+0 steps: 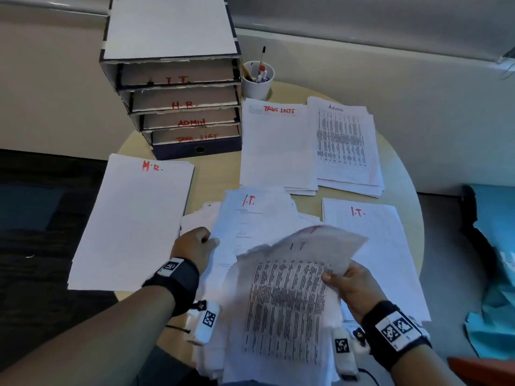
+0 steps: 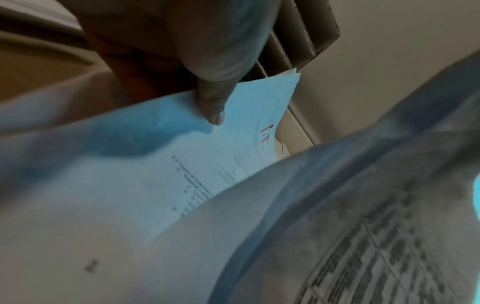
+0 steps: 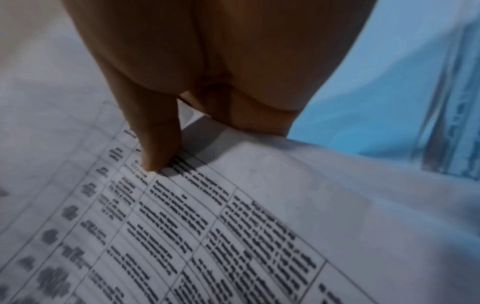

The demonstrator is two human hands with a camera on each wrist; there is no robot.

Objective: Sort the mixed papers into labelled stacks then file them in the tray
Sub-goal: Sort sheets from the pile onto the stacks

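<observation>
My right hand pinches a printed table sheet by its right edge and holds it curled above the mixed pile. In the right wrist view a finger lies on that table sheet. My left hand grips the left edge of a sheet marked I.T. on top of the pile; the thumb lies on this I.T. sheet. Labelled stacks lie around: H.R., Task Lists, Admin, I.T.. The filing tray stands at the back.
The round beige table is mostly covered by paper. A white cup of pens stands right of the tray. The tray's shelves read I.T., H.R., ADMIN, TASK LIST from top to bottom. Blue material lies off the table's right edge.
</observation>
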